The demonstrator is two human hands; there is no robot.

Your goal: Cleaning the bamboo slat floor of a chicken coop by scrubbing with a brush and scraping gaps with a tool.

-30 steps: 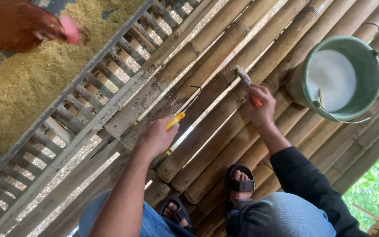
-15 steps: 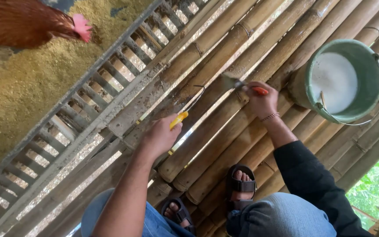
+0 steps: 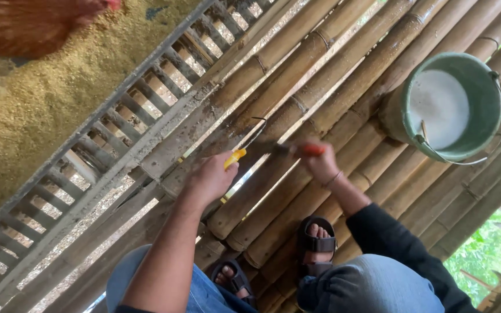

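Sandalled feet [image 3: 318, 244] stand on the bamboo floor [image 3: 343, 87] at the bottom of the view. Left hand [image 3: 211, 181]: fingers clamped on a yellow-handled tool [image 3: 235, 157], which lies against a bamboo pole near the slatted fence [image 3: 88, 156]. Right hand [image 3: 322, 164]: fingers clamped on an orange-handled hammer [image 3: 304, 149], blurred, its head near the yellow tool. Beyond, a green bucket [image 3: 482, 87] of white liquid stands on the poles. A brown hen [image 3: 24, 29] stands behind the fence.
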